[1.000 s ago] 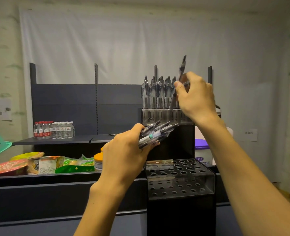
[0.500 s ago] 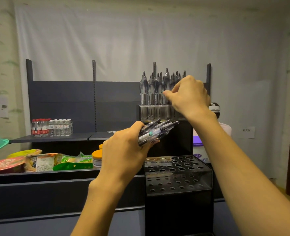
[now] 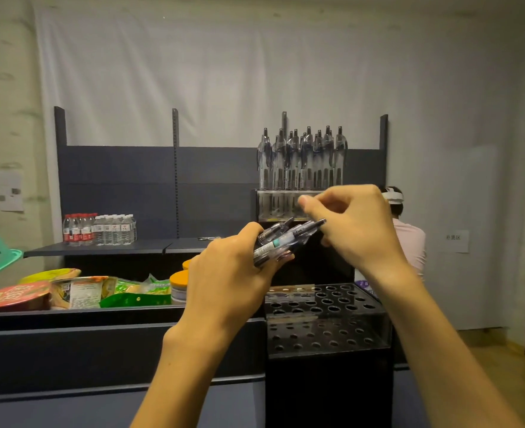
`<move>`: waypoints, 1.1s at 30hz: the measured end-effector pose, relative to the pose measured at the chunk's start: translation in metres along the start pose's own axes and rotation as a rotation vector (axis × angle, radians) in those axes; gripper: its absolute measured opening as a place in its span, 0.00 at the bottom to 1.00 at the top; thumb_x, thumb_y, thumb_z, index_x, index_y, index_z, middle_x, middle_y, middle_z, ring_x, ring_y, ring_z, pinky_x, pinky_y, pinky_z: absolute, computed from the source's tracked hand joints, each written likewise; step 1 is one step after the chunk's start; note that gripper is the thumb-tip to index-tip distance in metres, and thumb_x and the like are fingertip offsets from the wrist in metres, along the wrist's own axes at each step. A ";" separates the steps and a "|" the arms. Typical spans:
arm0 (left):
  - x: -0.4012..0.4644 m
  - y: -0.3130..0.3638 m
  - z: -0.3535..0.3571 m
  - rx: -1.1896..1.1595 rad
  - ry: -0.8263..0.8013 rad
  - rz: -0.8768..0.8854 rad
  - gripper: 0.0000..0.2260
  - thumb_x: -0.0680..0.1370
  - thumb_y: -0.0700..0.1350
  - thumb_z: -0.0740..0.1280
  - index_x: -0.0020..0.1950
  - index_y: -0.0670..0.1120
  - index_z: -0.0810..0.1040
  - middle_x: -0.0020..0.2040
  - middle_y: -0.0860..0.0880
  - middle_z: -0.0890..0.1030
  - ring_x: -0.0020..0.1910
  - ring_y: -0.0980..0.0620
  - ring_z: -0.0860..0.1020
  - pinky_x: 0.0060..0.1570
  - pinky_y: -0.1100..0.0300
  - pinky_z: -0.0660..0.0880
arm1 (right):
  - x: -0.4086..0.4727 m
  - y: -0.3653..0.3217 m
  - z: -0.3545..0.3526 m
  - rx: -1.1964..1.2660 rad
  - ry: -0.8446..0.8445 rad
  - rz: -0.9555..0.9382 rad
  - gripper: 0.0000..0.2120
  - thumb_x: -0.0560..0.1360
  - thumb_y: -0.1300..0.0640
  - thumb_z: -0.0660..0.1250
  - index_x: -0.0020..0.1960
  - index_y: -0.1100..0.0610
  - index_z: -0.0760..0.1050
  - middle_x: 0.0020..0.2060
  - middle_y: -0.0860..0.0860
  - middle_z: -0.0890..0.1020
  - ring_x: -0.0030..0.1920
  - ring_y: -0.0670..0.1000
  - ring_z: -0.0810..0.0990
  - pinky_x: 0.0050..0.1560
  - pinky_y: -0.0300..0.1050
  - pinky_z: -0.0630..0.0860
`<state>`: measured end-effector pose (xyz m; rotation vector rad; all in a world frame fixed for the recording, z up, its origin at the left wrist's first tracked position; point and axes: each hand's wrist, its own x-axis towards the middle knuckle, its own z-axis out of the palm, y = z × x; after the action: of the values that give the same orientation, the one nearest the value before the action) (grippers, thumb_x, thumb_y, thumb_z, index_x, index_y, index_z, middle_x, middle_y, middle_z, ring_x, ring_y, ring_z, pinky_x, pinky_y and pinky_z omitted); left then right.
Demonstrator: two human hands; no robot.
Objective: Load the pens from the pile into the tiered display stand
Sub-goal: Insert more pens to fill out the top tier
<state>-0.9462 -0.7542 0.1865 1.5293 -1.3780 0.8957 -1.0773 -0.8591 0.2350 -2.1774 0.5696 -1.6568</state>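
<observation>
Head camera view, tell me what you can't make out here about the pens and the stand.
- Bundle of pens, head view: count unclear; the left hand covers most of the barrels.
- Right hand: its fingers hide whether it already pinches a pen tip.
- Display stand: base cut off by the bottom edge; middle tier hidden behind both hands.
- Pens in the top tier: overlapping and blurred, so uncountable.

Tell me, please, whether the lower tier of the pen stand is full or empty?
Empty, as far as visible: the lower tier shows only open round holes, while pens stand upright in the top tier.
</observation>
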 end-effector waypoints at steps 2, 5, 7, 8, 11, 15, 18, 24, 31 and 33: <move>-0.001 0.001 0.001 0.007 -0.008 -0.013 0.14 0.72 0.58 0.71 0.45 0.50 0.74 0.36 0.52 0.82 0.30 0.49 0.76 0.24 0.57 0.71 | -0.010 -0.001 -0.003 0.125 -0.074 0.046 0.10 0.76 0.51 0.68 0.41 0.55 0.83 0.30 0.49 0.82 0.28 0.43 0.79 0.28 0.37 0.75; -0.001 0.004 0.003 0.004 -0.027 -0.037 0.13 0.72 0.58 0.72 0.45 0.52 0.72 0.35 0.53 0.81 0.29 0.51 0.75 0.23 0.60 0.68 | -0.020 0.001 -0.006 0.216 -0.090 0.079 0.10 0.78 0.53 0.66 0.42 0.56 0.82 0.29 0.50 0.82 0.24 0.43 0.77 0.26 0.31 0.70; -0.002 0.005 0.005 0.005 -0.029 -0.060 0.13 0.72 0.58 0.72 0.43 0.54 0.69 0.34 0.54 0.81 0.27 0.54 0.71 0.22 0.64 0.63 | -0.025 0.002 -0.006 0.276 -0.104 0.107 0.10 0.78 0.54 0.65 0.42 0.56 0.81 0.30 0.51 0.82 0.24 0.44 0.76 0.25 0.31 0.69; -0.002 0.006 0.005 0.009 -0.033 -0.079 0.14 0.72 0.58 0.71 0.43 0.55 0.67 0.34 0.54 0.80 0.27 0.55 0.69 0.22 0.66 0.61 | -0.026 0.003 -0.006 0.304 -0.123 0.124 0.10 0.78 0.55 0.65 0.42 0.56 0.81 0.30 0.51 0.82 0.24 0.45 0.76 0.24 0.32 0.69; -0.003 0.007 0.005 0.041 -0.056 -0.147 0.14 0.73 0.59 0.69 0.43 0.56 0.65 0.33 0.57 0.75 0.25 0.59 0.67 0.23 0.70 0.56 | -0.028 0.003 -0.007 0.327 -0.221 0.160 0.09 0.78 0.58 0.64 0.42 0.56 0.81 0.31 0.51 0.83 0.25 0.46 0.76 0.25 0.32 0.69; -0.002 0.007 0.001 0.095 -0.077 -0.196 0.14 0.74 0.60 0.67 0.43 0.55 0.65 0.34 0.56 0.75 0.25 0.59 0.66 0.22 0.68 0.55 | -0.029 0.001 -0.014 0.290 -0.353 0.163 0.06 0.77 0.57 0.66 0.44 0.54 0.82 0.35 0.51 0.84 0.28 0.45 0.79 0.29 0.32 0.72; -0.002 0.008 -0.002 0.137 -0.095 -0.203 0.13 0.75 0.59 0.66 0.45 0.54 0.64 0.40 0.53 0.81 0.29 0.55 0.66 0.24 0.66 0.56 | -0.030 -0.003 -0.019 0.300 -0.419 0.171 0.03 0.75 0.57 0.69 0.46 0.53 0.82 0.37 0.50 0.85 0.31 0.43 0.81 0.32 0.32 0.74; -0.001 0.017 -0.001 0.152 -0.097 -0.218 0.12 0.77 0.55 0.65 0.46 0.52 0.63 0.41 0.49 0.82 0.27 0.53 0.62 0.24 0.64 0.54 | -0.033 -0.007 -0.019 0.326 -0.372 0.189 0.05 0.71 0.54 0.73 0.41 0.56 0.83 0.34 0.50 0.85 0.30 0.45 0.81 0.30 0.32 0.74; -0.003 0.016 0.001 0.187 -0.049 -0.144 0.12 0.79 0.54 0.63 0.47 0.51 0.61 0.39 0.49 0.81 0.35 0.43 0.77 0.28 0.57 0.59 | -0.036 -0.014 -0.016 0.372 -0.410 0.177 0.13 0.64 0.44 0.73 0.39 0.54 0.84 0.33 0.49 0.85 0.31 0.44 0.81 0.32 0.34 0.76; -0.003 0.014 0.003 0.217 -0.025 -0.100 0.11 0.78 0.53 0.64 0.47 0.50 0.63 0.36 0.49 0.80 0.31 0.43 0.77 0.27 0.58 0.59 | -0.037 -0.015 -0.012 0.382 -0.357 0.181 0.11 0.67 0.46 0.73 0.36 0.54 0.83 0.32 0.49 0.85 0.29 0.44 0.80 0.31 0.33 0.75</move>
<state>-0.9607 -0.7559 0.1845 1.7622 -1.2411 0.9926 -1.0964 -0.8279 0.2151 -2.0018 0.3070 -1.1367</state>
